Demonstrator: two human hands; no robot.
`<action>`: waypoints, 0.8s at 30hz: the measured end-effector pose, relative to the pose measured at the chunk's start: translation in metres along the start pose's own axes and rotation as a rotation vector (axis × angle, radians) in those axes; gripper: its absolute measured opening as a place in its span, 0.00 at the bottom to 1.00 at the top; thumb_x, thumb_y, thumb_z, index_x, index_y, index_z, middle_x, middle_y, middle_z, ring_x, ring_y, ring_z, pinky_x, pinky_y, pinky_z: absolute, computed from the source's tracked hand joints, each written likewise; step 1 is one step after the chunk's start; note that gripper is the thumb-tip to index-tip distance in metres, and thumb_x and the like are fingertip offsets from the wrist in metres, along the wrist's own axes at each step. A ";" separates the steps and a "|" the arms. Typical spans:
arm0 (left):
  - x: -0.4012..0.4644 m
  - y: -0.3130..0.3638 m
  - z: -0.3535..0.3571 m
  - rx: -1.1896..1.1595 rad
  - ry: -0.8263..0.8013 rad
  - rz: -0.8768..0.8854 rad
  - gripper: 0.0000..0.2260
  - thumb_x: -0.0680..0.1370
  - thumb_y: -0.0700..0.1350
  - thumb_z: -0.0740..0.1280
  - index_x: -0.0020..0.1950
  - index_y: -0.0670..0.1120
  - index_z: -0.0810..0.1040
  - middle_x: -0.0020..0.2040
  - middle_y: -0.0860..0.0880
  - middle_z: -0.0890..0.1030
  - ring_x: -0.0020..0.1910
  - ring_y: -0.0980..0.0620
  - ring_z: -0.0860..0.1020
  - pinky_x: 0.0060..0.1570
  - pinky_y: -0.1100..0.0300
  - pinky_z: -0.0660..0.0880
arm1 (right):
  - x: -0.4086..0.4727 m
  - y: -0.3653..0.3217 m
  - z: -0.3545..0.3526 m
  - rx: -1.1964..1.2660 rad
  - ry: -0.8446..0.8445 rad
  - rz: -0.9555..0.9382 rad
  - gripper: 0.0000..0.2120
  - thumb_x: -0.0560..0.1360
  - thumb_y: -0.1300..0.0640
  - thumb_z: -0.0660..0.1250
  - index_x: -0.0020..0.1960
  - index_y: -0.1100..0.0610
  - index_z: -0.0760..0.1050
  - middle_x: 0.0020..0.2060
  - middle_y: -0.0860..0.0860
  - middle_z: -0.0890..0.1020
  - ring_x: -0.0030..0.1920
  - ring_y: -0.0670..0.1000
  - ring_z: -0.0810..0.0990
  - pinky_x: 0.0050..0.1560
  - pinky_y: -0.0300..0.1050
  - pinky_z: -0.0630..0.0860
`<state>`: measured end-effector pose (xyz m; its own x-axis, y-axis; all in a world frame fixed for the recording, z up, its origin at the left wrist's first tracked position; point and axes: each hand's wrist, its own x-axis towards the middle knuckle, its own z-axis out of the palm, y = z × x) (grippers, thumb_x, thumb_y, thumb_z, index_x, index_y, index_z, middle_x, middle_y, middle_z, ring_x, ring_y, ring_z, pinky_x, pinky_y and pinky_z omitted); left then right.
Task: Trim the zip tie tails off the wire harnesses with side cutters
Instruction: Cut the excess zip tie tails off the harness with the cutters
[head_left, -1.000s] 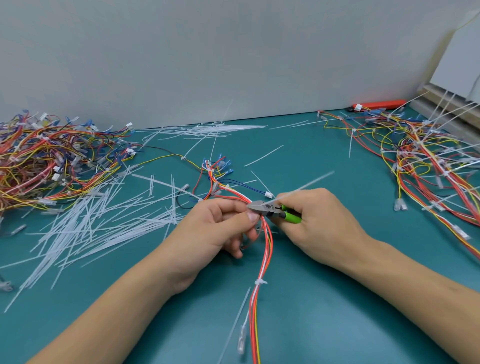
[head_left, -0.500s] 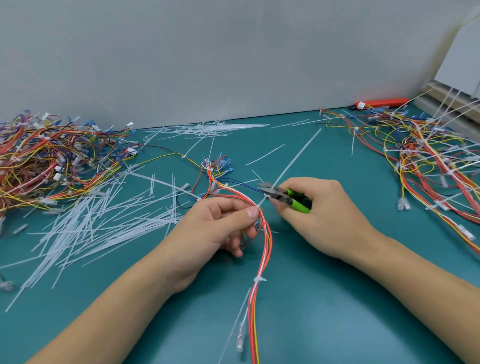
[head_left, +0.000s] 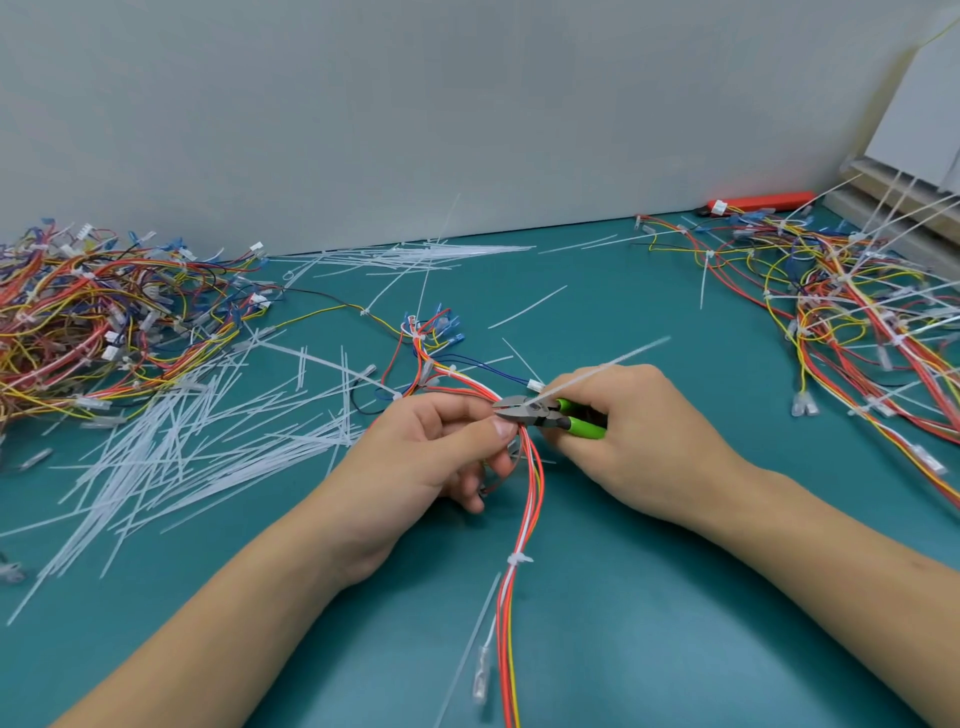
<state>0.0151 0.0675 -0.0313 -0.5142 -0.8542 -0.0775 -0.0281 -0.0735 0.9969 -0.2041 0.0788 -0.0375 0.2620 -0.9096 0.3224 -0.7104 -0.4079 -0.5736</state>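
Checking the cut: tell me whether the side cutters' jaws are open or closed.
Closed, or nearly: the side cutters show no gap at the tips, with the zip tie tail running out from them.

Left of the left hand's fingers (head_left: 470, 431), a spread of cut zip tie tails (head_left: 197, 457) litters the surface (head_left: 649, 623), and beyond it lies a tangled pile of wire harnesses (head_left: 104, 322). Right of the right hand's fingers (head_left: 618, 395), a bare strip of surface runs out to a second heap of harnesses (head_left: 857, 322). Nearer than both hands, the held harness (head_left: 524, 519) trails across otherwise bare surface. Beyond the fingers, loose tails and a grey wall (head_left: 415, 104) close the back.
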 end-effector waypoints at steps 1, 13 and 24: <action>0.000 0.000 0.000 -0.002 0.000 -0.001 0.04 0.76 0.47 0.72 0.42 0.49 0.84 0.37 0.45 0.81 0.29 0.53 0.71 0.32 0.60 0.75 | 0.000 0.000 0.000 -0.008 0.001 0.019 0.05 0.74 0.54 0.65 0.45 0.51 0.80 0.35 0.48 0.79 0.39 0.51 0.77 0.40 0.55 0.76; -0.001 0.001 -0.001 -0.016 -0.004 -0.009 0.05 0.76 0.47 0.71 0.44 0.47 0.84 0.38 0.45 0.80 0.29 0.52 0.71 0.32 0.60 0.75 | -0.004 -0.010 -0.001 -0.073 0.005 0.120 0.13 0.71 0.47 0.60 0.37 0.56 0.73 0.27 0.54 0.70 0.32 0.56 0.67 0.32 0.53 0.70; 0.000 0.001 -0.001 -0.010 -0.004 -0.022 0.06 0.76 0.46 0.71 0.44 0.44 0.82 0.38 0.44 0.80 0.29 0.52 0.71 0.32 0.60 0.75 | -0.001 -0.003 -0.001 -0.026 -0.020 0.019 0.07 0.76 0.59 0.67 0.39 0.55 0.76 0.33 0.51 0.74 0.36 0.54 0.71 0.37 0.58 0.73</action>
<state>0.0159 0.0665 -0.0301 -0.5171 -0.8502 -0.0989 -0.0305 -0.0972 0.9948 -0.2029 0.0815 -0.0350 0.2607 -0.9188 0.2964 -0.7320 -0.3883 -0.5598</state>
